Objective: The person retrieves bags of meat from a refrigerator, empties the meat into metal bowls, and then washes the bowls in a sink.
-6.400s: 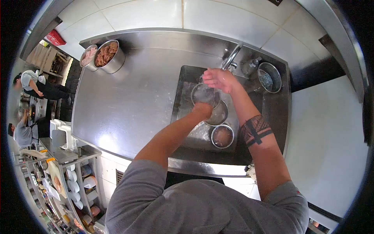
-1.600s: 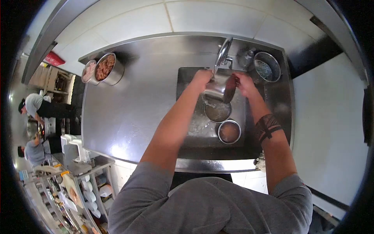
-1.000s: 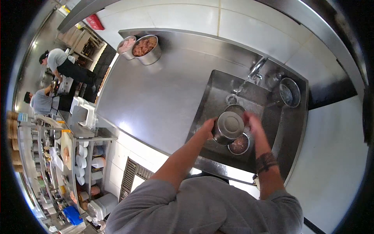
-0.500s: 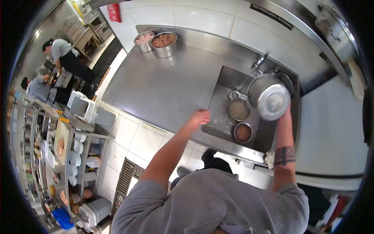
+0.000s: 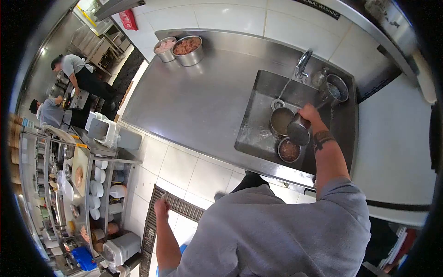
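Observation:
My right hand point(image 5: 310, 113) reaches over the sink point(image 5: 251, 115), closed around a small metal pot point(image 5: 300, 134) that is tilted, its base toward me. Under it and to its left stands a pan with cloudy liquid point(image 5: 280, 121), its ring-shaped handle pointing at the tap. Just below the tilted pot sits a metal bowl with reddish-brown contents point(image 5: 289, 151). Water runs from the tap point(image 5: 302, 63) into the sink near the pan's handle. My left hand point(image 5: 161, 207) hangs away from the counter above the floor, fingers curled in, with nothing visible in them.
Another metal container point(image 5: 335, 88) leans in the sink's far right corner. Two metal pots of meat point(image 5: 188, 50) stand at the counter's back left. A shelf rack point(image 5: 97, 184) with white bowls is on my left. Two people point(image 5: 79, 74) work farther back.
My left hand has swung from the sink's edge down and left. My right hand has moved left over the pan and bowl, and the pot in it looks smaller. Running water now shows clearly.

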A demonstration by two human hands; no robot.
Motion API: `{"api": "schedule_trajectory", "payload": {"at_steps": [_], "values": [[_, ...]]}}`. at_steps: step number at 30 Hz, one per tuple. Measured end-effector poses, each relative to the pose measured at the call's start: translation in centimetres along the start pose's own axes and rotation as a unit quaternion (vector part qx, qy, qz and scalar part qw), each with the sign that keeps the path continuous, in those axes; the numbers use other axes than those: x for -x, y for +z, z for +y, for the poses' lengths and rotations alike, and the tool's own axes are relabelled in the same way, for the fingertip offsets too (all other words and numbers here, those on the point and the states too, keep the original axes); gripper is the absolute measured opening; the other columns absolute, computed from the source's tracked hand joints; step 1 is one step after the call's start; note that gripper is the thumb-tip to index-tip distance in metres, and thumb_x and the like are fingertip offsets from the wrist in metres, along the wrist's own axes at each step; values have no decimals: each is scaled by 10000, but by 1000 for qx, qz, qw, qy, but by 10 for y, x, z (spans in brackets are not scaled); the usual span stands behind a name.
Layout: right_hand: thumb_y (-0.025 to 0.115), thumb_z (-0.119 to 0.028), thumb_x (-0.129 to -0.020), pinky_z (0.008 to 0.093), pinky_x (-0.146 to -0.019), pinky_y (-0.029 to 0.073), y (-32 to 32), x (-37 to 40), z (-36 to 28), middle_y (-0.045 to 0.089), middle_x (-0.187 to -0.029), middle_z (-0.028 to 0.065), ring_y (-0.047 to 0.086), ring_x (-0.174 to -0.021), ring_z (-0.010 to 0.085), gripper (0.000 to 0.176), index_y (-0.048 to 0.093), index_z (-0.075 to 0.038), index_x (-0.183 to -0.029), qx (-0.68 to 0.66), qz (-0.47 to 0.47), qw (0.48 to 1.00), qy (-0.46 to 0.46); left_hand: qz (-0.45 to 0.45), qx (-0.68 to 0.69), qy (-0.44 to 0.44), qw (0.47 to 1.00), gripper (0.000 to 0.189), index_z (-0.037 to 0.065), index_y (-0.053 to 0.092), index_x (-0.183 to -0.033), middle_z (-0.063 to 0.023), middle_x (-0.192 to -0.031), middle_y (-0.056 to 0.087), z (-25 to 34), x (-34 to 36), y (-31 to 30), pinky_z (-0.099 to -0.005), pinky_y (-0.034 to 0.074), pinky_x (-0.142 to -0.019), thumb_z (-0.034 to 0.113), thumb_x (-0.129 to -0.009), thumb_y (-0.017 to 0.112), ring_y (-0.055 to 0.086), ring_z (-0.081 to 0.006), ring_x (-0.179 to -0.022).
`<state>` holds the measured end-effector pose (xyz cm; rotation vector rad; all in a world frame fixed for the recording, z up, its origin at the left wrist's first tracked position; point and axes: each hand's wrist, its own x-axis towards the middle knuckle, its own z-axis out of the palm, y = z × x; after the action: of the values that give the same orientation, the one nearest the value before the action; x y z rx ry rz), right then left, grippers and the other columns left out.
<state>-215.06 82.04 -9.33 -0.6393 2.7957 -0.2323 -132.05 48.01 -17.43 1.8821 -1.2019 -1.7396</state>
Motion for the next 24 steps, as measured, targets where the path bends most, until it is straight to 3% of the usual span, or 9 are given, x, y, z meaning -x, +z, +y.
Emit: {"api": "schedule_trajectory", "payload": {"at_steps": [1,3,5,6,8,10,15,20,24], "values": [[639,-463,-906,511,-965,504,5,-20,7,682,-1141,289,639,-1106,470,518,741,31,-1021,1,-18,1000,-10,141,82,-31,986,316,85,542,-660,-47,-588,521,-41,23,-21,-322,437,-416,213,-942,602,521,-177,-467],[622,-493,-907,513,-1003,491,23,-76,30,668,-1226,280,630,-1142,468,549,749,9,-1088,-2,-39,999,-24,137,116,-153,972,296,92,521,-667,-34,-573,485,-92,94,-62,-298,423,-374,159,-954,555,473,-170,-424],[688,-467,-875,492,-918,524,56,-132,64,709,-1070,285,685,-1051,428,528,742,36,-1031,22,-15,995,-94,170,123,-221,952,272,113,528,-687,-43,-581,528,-107,182,-60,-314,418,-366,151,-955,551,501,-172,-427],[688,-467,-875,492,-918,524,58,-145,67,709,-1070,285,685,-1051,428,528,742,36,-1031,21,-26,995,-96,105,-109,-110,982,261,115,539,-708,-39,-584,537,-124,214,-68,-329,421,-384,166,-963,559,524,-177,-453],[694,-433,-907,444,-854,526,47,-162,67,747,-997,214,718,-942,326,488,738,40,-1019,-221,45,973,46,129,-168,-108,971,242,114,559,-746,-41,-637,577,-134,261,-56,-344,449,-424,189,-975,575,564,-187,-499],[726,-362,-918,389,-797,507,16,-164,48,740,-939,120,675,-858,221,394,746,22,-1000,-445,25,895,19,121,-153,-128,972,206,108,580,-809,-47,-692,608,-133,290,-42,-342,471,-455,216,-984,583,588,-188,-536],[772,-346,-919,357,-779,505,4,-190,35,714,-1000,80,645,-852,178,447,692,59,-1092,-603,11,796,55,149,-54,-160,974,184,91,622,-942,-60,-796,666,-113,301,-8,-331,517,-514,264,-998,598,639,-187,-610],[736,-391,-926,418,-804,503,6,-154,29,703,-939,146,644,-878,227,462,689,58,-1028,-380,72,920,65,168,-36,-193,966,286,58,656,-1175,-76,-879,701,-78,254,29,-309,551,-551,275,-992,617,669,-174,-646],[675,-420,-957,424,-781,479,69,-149,44,719,-923,174,612,-858,213,509,701,88,-962,-163,-80,983,-39,88,-103,-178,975,346,44,668,-1223,-95,-895,718,-51,215,51,-306,552,-584,285,-978,629,701,-181,-732]]}}
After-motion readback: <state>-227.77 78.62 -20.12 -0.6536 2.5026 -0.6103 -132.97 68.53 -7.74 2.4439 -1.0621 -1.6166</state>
